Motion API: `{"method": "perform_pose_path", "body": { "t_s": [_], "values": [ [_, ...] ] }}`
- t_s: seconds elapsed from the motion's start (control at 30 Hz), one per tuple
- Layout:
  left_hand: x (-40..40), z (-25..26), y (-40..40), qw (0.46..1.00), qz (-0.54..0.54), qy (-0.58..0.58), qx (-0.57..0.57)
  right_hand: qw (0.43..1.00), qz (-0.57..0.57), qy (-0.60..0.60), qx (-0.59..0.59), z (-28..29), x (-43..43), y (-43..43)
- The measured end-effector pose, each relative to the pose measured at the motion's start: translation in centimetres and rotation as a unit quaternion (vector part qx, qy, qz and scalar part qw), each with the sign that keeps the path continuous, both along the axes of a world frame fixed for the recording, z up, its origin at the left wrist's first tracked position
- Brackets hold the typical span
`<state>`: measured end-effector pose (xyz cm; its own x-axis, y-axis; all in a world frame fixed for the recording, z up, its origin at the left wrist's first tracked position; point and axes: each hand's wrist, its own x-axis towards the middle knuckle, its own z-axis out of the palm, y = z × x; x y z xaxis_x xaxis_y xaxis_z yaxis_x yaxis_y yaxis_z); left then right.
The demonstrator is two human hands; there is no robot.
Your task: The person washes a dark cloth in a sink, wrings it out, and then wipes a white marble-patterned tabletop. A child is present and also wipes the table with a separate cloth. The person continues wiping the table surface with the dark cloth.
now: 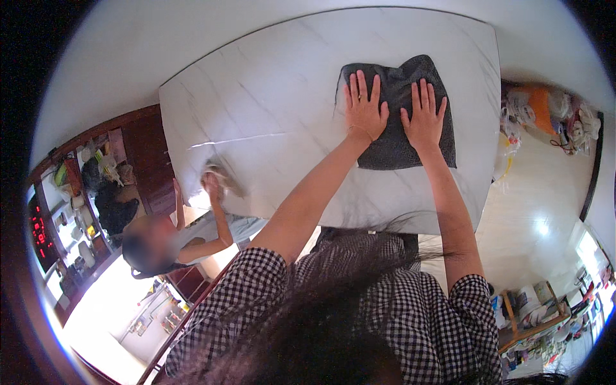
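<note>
A dark grey cloth (pixel 409 149) lies spread on a white marble-patterned table (pixel 288 101). Its top edge is uneven, with a dip and folds near the middle. My left hand (pixel 364 109) rests palm down on the cloth's left part, fingers apart, with a thin band at the wrist. Flat on the right part is my right hand (pixel 424 115), its fingers also spread. Neither hand grips the fabric.
Another person's hand (pixel 211 186) is on a blurred brownish cloth (pixel 226 178) at the table's left end. Dark wooden shelves (pixel 144 159) with assorted items stand at left. Plastic bags (pixel 558 115) lie on the floor at right. A wooden rack (pixel 512 313) stands lower right.
</note>
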<state>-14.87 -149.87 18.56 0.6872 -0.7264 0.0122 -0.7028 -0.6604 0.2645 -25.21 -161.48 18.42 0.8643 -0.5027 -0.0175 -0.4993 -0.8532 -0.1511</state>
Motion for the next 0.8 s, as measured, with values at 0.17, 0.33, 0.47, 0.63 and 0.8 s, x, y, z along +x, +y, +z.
{"method": "perform_pose_path", "body": {
  "t_s": [0.17, 0.33, 0.47, 0.63, 0.8],
  "values": [
    [5.3, -1.1, -5.8, 0.999, -0.006, -0.043, 0.008, 0.998, -0.023, -0.044, -0.041, -1.0, 5.3, -5.2],
    [9.7, -2.7, -11.6, 0.998, 0.018, -0.057, -0.026, 0.992, -0.051, -0.08, -0.079, -3.2, 10.9, -9.9],
    [10.6, -3.1, -13.6, 0.997, 0.027, -0.056, -0.034, 0.99, -0.072, -0.072, -0.097, -3.9, 12.9, -11.1],
    [10.6, -2.8, -13.8, 0.998, 0.025, -0.061, -0.015, 0.991, -0.077, -0.063, -0.086, -3.4, 13.4, -11.1],
    [10.6, -2.8, -14.0, 0.999, 0.02, -0.039, -0.021, 0.991, -0.076, -0.054, -0.096, -3.5, 13.7, -11.2]
  ]
}}
